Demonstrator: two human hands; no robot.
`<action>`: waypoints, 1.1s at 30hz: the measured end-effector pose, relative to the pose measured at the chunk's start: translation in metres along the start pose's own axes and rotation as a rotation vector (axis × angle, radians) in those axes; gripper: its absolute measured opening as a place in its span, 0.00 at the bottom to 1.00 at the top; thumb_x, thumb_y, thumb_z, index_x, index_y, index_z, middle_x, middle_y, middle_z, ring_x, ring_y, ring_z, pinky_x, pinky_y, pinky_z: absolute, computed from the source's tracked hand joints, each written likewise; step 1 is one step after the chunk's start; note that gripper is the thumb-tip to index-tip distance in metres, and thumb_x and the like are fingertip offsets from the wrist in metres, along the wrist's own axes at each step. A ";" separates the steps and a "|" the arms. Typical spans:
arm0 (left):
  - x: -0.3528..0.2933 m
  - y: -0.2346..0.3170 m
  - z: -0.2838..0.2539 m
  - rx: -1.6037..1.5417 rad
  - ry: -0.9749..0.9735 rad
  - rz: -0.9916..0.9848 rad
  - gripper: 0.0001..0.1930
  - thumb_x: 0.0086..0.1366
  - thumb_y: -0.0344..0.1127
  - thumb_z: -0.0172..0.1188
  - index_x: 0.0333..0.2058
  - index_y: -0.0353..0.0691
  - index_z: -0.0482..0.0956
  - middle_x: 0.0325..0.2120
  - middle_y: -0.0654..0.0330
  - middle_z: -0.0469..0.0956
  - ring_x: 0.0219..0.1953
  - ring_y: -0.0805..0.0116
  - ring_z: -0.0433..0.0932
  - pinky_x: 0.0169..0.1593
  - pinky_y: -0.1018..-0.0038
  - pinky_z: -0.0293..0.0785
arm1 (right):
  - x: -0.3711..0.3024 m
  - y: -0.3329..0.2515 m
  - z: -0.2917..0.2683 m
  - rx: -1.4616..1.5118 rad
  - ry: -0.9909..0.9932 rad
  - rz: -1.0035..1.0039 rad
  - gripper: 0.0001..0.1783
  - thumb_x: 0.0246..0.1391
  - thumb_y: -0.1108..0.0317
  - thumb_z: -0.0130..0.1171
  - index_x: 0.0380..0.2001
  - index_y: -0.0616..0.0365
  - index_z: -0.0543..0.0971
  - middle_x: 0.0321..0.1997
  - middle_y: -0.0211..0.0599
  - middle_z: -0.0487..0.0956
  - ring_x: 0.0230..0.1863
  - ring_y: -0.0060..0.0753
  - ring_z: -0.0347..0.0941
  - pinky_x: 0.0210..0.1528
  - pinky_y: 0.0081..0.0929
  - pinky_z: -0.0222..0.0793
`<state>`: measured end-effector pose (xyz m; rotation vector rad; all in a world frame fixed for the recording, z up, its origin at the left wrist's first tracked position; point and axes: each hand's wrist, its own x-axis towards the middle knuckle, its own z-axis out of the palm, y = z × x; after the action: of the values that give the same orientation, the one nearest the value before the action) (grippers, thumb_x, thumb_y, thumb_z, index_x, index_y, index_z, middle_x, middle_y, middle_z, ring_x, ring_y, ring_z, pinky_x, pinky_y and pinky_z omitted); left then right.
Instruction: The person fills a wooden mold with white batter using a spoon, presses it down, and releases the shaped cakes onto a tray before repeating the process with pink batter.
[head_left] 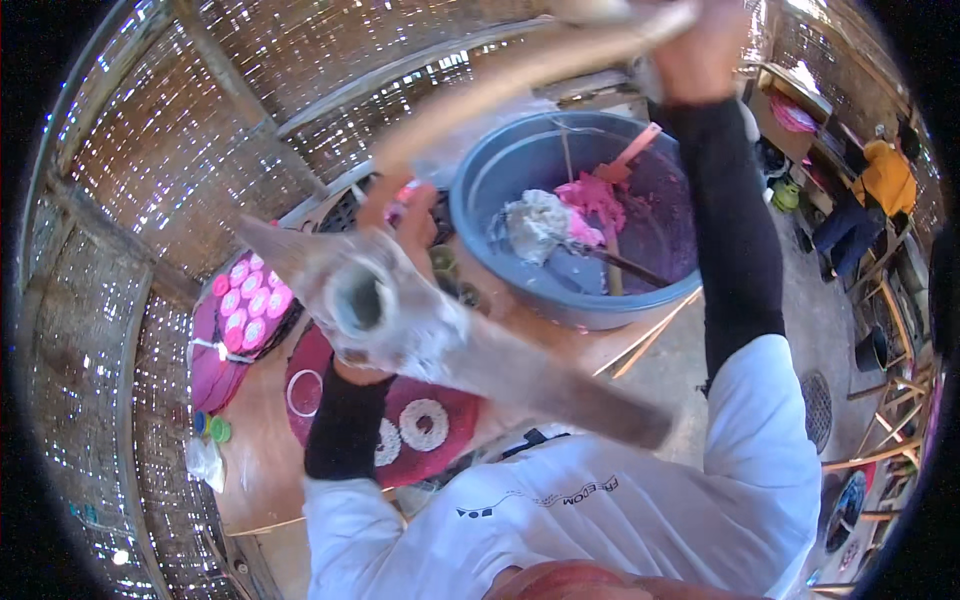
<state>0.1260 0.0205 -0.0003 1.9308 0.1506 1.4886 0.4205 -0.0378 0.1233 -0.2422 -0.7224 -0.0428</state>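
Observation:
In front of my chest is a long wooden press tool (540,375) with a round tube opening at its middle, smeared with whitish paste. My left hand (403,215) is wrapped round it, partly hidden behind the wood. Raised high at the upper right, my right hand (705,60) closes on the end of a pale wooden stick (540,65), blurred by motion. A big blue-grey tub (590,312) holds white dough (537,225) and pink dough (597,203). Below the tool, ring-shaped coils of pale dough (424,424) lie on a dark red round mat (465,412).
A pink spatula (635,148) leans in the tub. Several pink pieces (255,300) lie on a round tray at the left of the table (255,480), with green lids (219,430) nearby. A person in an orange top (886,180) is at the far right. Woven walls enclose the left.

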 end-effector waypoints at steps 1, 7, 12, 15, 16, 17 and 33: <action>0.011 -0.006 0.019 0.033 0.140 0.050 0.15 0.50 0.34 0.58 0.38 0.39 0.72 0.36 0.59 0.73 0.39 0.65 0.72 0.44 0.71 0.65 | -0.002 0.022 0.000 0.191 -0.012 0.156 0.11 0.53 0.60 0.38 0.24 0.54 0.65 0.19 0.33 0.66 0.17 0.29 0.63 0.23 0.28 0.65; 0.042 -0.026 0.067 0.373 0.634 0.235 0.14 0.55 0.29 0.53 0.42 0.35 0.72 0.40 0.59 0.73 0.42 0.69 0.70 0.49 0.73 0.63 | -0.074 0.069 -0.052 -0.061 -0.484 1.128 0.21 0.54 0.50 0.43 0.40 0.57 0.68 0.28 0.43 0.77 0.29 0.34 0.73 0.26 0.24 0.67; 0.008 -0.079 0.071 1.495 0.434 0.227 0.17 0.53 0.29 0.52 0.44 0.43 0.72 0.41 0.53 0.73 0.41 0.66 0.73 0.44 0.73 0.67 | -0.120 0.096 -0.245 -1.147 -1.975 0.567 0.26 0.45 0.49 0.52 0.17 0.68 0.75 0.10 0.46 0.69 0.12 0.41 0.66 0.19 0.37 0.63; -0.014 -0.114 0.082 1.623 0.351 0.101 0.18 0.53 0.30 0.51 0.44 0.44 0.72 0.40 0.52 0.73 0.41 0.65 0.73 0.44 0.73 0.67 | -0.134 0.096 -0.259 -1.139 -2.058 0.706 0.19 0.44 0.58 0.54 0.17 0.67 0.75 0.15 0.48 0.73 0.16 0.40 0.70 0.22 0.37 0.66; -0.019 -0.122 0.085 1.568 0.324 0.049 0.18 0.52 0.30 0.51 0.44 0.44 0.72 0.40 0.52 0.73 0.41 0.65 0.73 0.44 0.73 0.67 | -0.133 0.102 -0.261 -0.931 -1.994 0.914 0.16 0.43 0.61 0.53 0.18 0.67 0.76 0.18 0.49 0.73 0.19 0.41 0.71 0.23 0.38 0.68; -0.023 -0.133 0.090 1.505 0.306 -0.003 0.17 0.52 0.30 0.52 0.44 0.44 0.72 0.40 0.52 0.73 0.41 0.65 0.73 0.44 0.73 0.67 | -0.123 0.107 -0.264 -0.872 -2.105 0.809 0.14 0.44 0.63 0.51 0.22 0.66 0.74 0.21 0.49 0.74 0.23 0.43 0.72 0.27 0.38 0.68; -0.035 -0.157 0.090 1.184 0.335 -0.251 0.15 0.49 0.31 0.56 0.39 0.42 0.73 0.35 0.54 0.73 0.37 0.66 0.73 0.40 0.73 0.68 | -0.077 0.124 -0.190 -1.323 -2.158 0.119 0.23 0.44 0.71 0.45 0.47 0.39 0.70 0.22 0.44 0.75 0.24 0.45 0.74 0.25 0.39 0.70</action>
<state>0.2420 0.0832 -0.1290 2.2933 1.6681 1.6762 0.5010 0.0351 -0.0905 -1.7414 -2.7702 -0.1457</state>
